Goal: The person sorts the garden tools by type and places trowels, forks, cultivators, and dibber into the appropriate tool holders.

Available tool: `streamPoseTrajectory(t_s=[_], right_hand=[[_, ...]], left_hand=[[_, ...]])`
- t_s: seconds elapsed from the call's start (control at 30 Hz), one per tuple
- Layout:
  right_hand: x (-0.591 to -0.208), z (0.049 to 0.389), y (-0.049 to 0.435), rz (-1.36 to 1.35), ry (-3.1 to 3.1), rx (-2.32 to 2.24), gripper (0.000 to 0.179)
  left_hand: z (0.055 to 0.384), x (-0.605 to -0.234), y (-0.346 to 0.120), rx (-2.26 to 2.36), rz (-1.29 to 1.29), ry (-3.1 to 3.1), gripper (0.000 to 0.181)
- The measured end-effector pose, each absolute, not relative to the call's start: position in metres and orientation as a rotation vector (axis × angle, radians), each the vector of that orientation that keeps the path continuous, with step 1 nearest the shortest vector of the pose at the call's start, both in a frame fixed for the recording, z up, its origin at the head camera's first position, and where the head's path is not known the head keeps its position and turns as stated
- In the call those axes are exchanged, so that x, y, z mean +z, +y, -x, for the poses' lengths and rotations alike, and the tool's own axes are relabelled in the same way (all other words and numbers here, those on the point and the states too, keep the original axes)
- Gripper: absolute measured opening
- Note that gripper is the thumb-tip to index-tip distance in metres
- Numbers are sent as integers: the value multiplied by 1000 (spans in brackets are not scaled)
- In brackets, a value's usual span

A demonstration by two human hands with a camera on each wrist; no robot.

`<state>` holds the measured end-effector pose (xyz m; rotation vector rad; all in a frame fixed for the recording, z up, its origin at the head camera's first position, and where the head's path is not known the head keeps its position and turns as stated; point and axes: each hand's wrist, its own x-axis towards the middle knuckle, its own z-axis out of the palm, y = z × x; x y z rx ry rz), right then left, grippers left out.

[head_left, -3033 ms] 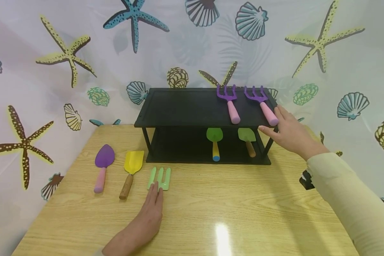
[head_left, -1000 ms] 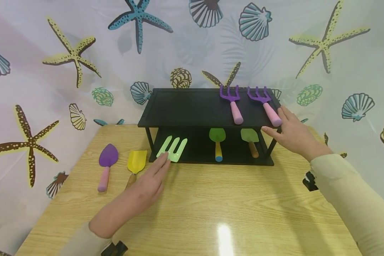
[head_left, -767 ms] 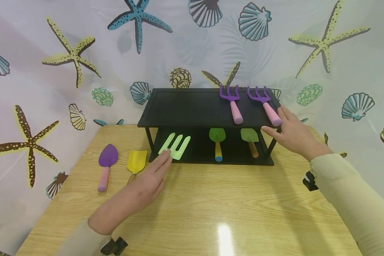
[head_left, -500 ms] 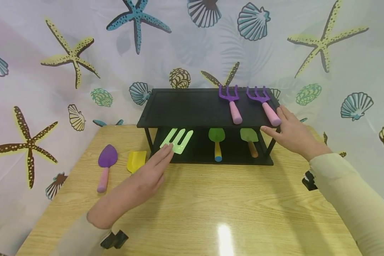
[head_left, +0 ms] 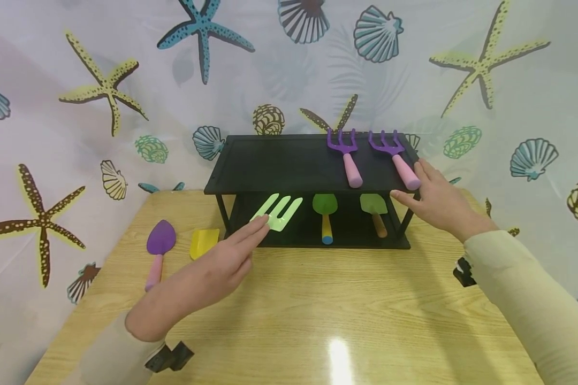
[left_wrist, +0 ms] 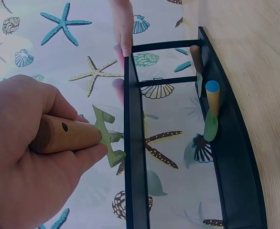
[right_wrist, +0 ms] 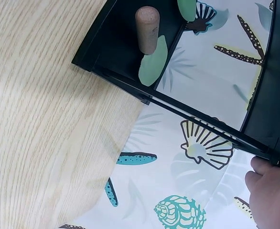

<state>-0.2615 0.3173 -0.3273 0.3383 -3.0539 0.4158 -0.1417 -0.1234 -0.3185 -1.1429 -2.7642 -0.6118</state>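
Observation:
In my left hand (head_left: 226,267) I grip the wooden handle (left_wrist: 78,133) of a light green garden fork (head_left: 280,218). Its several flat tines point up and away, overlapping the opening under the top shelf in the head view. The left wrist view puts the fork's head right beside that shelf's front edge. My right hand (head_left: 438,203) holds the right front corner of the black two-tier rack (head_left: 270,160), thumb at the front and fingers along the side. Near it, two purple hand rakes (head_left: 351,168) (head_left: 405,172) with pink handles lie on the top shelf.
On the lower shelf lie a green trowel (head_left: 325,206) with a yellow handle and a paler green trowel (head_left: 373,204) with a brown one. Left on the wooden table (head_left: 366,310) are a purple trowel (head_left: 161,237) and a yellow shovel (head_left: 204,243), its handle hidden behind my left arm.
My left hand has picked the green fork up from the table and brought it up and right to the rack's front. The right hand has stayed at the rack's corner.

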Motion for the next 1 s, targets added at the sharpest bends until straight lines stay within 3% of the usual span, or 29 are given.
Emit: streamPoseTrajectory(t_s=[0.37,1.0], right_hand=[[-327,261,319,-337,-3049,415,107],[-328,261,316,-322,-3064,418,107]], left_hand=[[158,-311,-117,-573,1134,-2665,51],[235,-297,-78,-678,950,-2794,49]])
